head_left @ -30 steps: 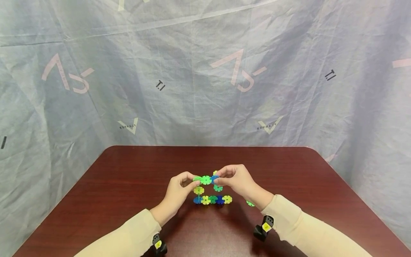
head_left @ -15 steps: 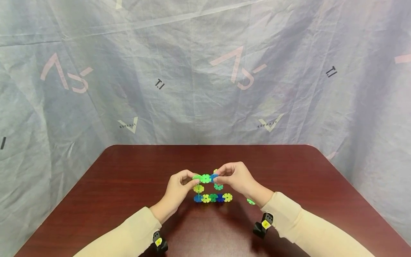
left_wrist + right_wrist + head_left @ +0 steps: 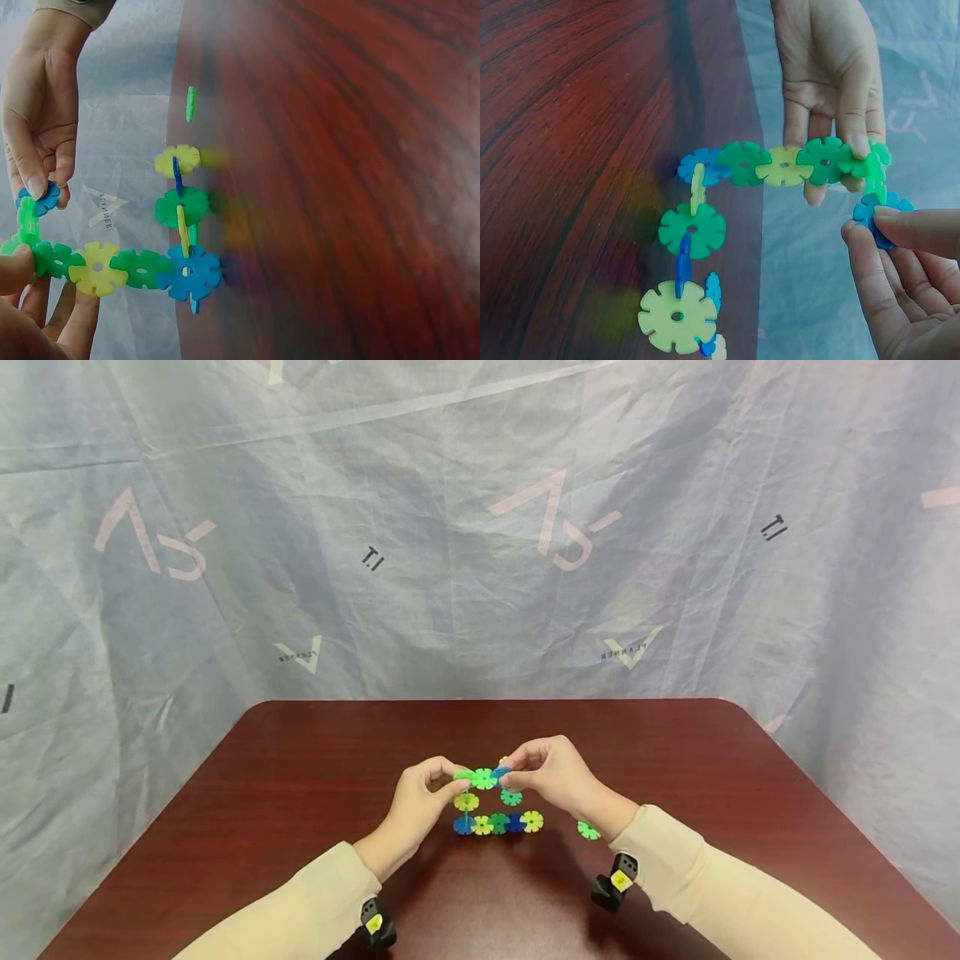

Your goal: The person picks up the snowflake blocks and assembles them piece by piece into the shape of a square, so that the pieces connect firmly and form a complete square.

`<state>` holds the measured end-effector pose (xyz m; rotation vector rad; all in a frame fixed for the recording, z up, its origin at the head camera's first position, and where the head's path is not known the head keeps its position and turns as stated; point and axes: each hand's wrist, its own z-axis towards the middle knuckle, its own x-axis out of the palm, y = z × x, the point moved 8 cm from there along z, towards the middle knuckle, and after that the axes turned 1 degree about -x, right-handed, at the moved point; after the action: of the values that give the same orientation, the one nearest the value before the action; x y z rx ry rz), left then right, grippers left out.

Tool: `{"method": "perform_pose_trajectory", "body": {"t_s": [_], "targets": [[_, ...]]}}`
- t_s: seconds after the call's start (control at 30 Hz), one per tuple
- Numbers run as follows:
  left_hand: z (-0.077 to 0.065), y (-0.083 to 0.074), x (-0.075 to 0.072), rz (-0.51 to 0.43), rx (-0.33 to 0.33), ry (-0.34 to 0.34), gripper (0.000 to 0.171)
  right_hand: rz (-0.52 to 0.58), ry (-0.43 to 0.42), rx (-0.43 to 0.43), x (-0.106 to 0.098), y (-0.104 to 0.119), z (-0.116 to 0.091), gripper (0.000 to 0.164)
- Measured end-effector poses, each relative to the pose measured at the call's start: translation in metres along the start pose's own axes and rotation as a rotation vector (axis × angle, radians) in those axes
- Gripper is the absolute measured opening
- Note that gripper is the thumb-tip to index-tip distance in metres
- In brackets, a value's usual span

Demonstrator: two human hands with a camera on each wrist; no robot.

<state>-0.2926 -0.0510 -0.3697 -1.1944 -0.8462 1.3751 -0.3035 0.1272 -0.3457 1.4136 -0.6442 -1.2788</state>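
Slotted plastic snowflake discs are joined into a frame standing on the table. My left hand (image 3: 416,806) pinches a light green disc (image 3: 853,166) at the top of the upright column, which includes a yellow disc (image 3: 784,166) and a blue disc (image 3: 703,163) at its foot. Another light green disc (image 3: 483,779) extends sideways from that top corner. Between thumb and fingertips, my right hand (image 3: 558,781) pinches a blue disc (image 3: 866,214), its edge meeting this extending disc. Along the bottom runs a row with a green disc (image 3: 692,219) and a yellow disc (image 3: 676,330).
A loose light green disc (image 3: 588,830) lies on the dark red table (image 3: 337,743), near my right wrist. Behind the bottom row shows a teal green disc (image 3: 512,797), and a yellow disc partly hidden by my right hand. A grey printed cloth (image 3: 450,610) hangs beyond the table.
Both hands keep their pinches with barely any movement. My right hand and forearm have shifted slightly upward in the head view, uncovering more of the loose light green disc.
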Motion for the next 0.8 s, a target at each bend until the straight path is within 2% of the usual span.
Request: {"method": "perform_pose_trajectory", "body": {"t_s": [0.23,0.37,0.63,0.8], "targets": [[0.001,0.001,0.004,-0.008,-0.011,0.034,0.007,0.03,0.006,0.029,-0.001,-0.005,0.002,0.018],[0.0,0.001,0.008,-0.034,-0.015,0.082,0.019,0.034,-0.001,0.027,-0.001,-0.006,0.003,0.017],[-0.003,-0.002,0.021,0.014,-0.019,0.192,0.038,0.039,-0.019,0.02,0.001,-0.004,0.0,0.018],[-0.004,-0.005,0.027,0.04,-0.01,0.208,0.035,0.06,0.017,-0.003,0.007,0.0,-0.001,0.019]]}}
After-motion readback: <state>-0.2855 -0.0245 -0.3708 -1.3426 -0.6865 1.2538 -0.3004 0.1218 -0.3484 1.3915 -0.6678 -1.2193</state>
